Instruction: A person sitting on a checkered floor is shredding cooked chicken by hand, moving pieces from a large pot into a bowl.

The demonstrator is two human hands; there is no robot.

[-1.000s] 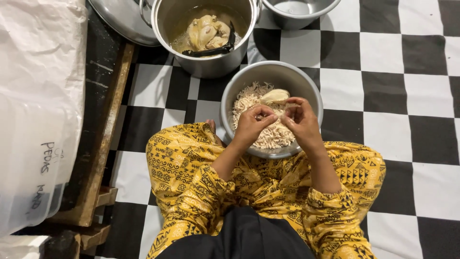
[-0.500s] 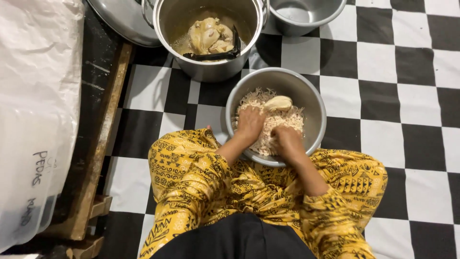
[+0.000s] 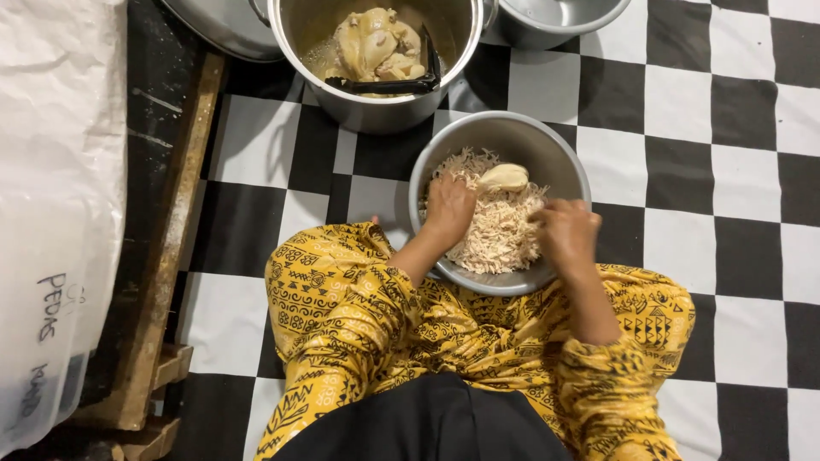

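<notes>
Shredded chicken (image 3: 500, 235) fills the bowl (image 3: 559, 158) — both hands, left (image 3: 448, 209) and right (image 3: 565, 236), pinching shreds.

A steel pot (image 3: 376, 107) of cooked chicken pieces (image 3: 376, 43), 1 empty steel bowl (image 3: 555, 21), white plastic sheeting (image 3: 51, 171).

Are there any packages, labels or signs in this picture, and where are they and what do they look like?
Plastic sack: far left edge, large, crinkled, whitish and translucent.
Handwritten marking: low on that sack, dark marker strokes running sideways.
No signs or screens elsewhere.
</notes>
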